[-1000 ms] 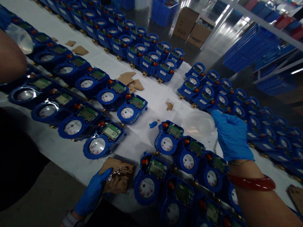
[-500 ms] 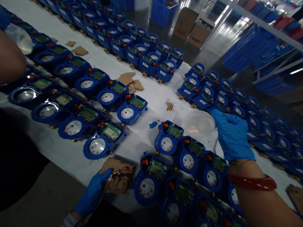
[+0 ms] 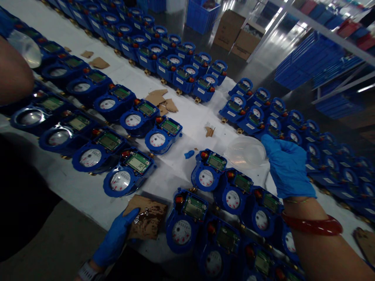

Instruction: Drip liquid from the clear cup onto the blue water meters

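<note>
My left hand point(image 3: 114, 238), in a blue glove, grips the left edge of a brown cardboard piece point(image 3: 148, 218) smeared with a wet, shiny substance. In my gloved right hand point(image 3: 288, 168) is the rim of a translucent plastic cup point(image 3: 246, 152), tilted with its mouth partly facing me. The cup hangs just behind a block of blue water meters; the nearest are a meter point(image 3: 208, 169) with a lit display and another meter point(image 3: 235, 191). Each has a round white dial and a green circuit board. A front meter point(image 3: 183, 224) stands right of the cardboard.
More blue meters point(image 3: 129, 169) stand in rows on the white-covered table point(image 3: 196, 113). Cardboard scraps point(image 3: 162, 101) and a small blue scrap point(image 3: 189, 154) lie between them. At the left edge another person's arm point(image 3: 13, 72) is beside a clear cup point(image 3: 27, 48). Blue crates point(image 3: 202, 15) stand behind.
Almost nothing differs. Both hands keep their places, and the cup and cardboard stay where they were, apart from a very slight shift of the view.
</note>
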Motion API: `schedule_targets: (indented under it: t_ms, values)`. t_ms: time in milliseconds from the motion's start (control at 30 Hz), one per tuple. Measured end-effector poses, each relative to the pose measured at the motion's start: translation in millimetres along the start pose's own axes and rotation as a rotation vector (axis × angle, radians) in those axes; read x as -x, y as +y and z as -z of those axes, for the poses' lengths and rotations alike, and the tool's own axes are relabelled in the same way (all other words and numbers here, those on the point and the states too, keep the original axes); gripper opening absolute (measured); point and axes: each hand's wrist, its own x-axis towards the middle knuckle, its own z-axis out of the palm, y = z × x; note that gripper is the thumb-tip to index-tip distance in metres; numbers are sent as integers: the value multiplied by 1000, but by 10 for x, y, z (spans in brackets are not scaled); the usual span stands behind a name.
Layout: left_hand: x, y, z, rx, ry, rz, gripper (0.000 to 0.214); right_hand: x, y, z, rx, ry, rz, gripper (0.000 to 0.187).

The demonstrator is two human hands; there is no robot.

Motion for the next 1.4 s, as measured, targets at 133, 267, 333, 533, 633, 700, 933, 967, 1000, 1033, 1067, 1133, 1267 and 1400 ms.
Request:
schedule_targets:
  t_ms: [133, 267, 333, 533, 633, 700, 933, 967, 1000, 1033, 1067, 1133, 1267, 1400]
  values:
    - [-22, -21, 23, 17, -28, 3, 26, 2, -20, 14, 16, -5, 14, 52]
    - [-76, -72, 71, 23, -42, -13, 29, 5, -30, 19, 14, -6, 32, 55]
    - [-101, -93, 90, 16, -42, -13, 34, 7, -36, 14, 11, -3, 31, 56]
    - [-94, -85, 90, 4, -51, -12, 35, 6, -53, -3, 7, -5, 9, 56]
    - [-74, -69, 79, 2, -46, -34, 33, 12, -61, 2, 8, -3, 13, 58]
    - [-68, -64, 74, 1, -46, -44, 33, 14, -63, 7, 7, 2, 26, 59]
    - [-74, -58, 59, -3, -42, -16, 28, 8, -57, 3, -9, 12, 14, 58]
    - [-69, -53, 54, -5, -45, -8, 29, 8, -58, -1, -12, 16, 6, 57]
    - [-63, -45, 47, -4, -51, -4, 30, 8, -58, -4, -15, 18, -2, 57]
    - [-55, -36, 39, -3, -54, -4, 31, 7, -58, -6, -16, 16, -7, 56]
    - [-44, -25, 30, -3, -54, -5, 31, 6, -57, -7, -16, 13, -12, 56]
    - [-19, 0, 11, -7, -37, -6, 27, 0, -48, -7, -15, 10, -18, 55]
    - [39, 55, -18, -25, 14, -30, 15, -21, -6, 6, -10, 18, -19, 57]
    - [75, 87, -29, -48, 4, -61, 10, -33, 29, 22, -6, 12, -1, 56]
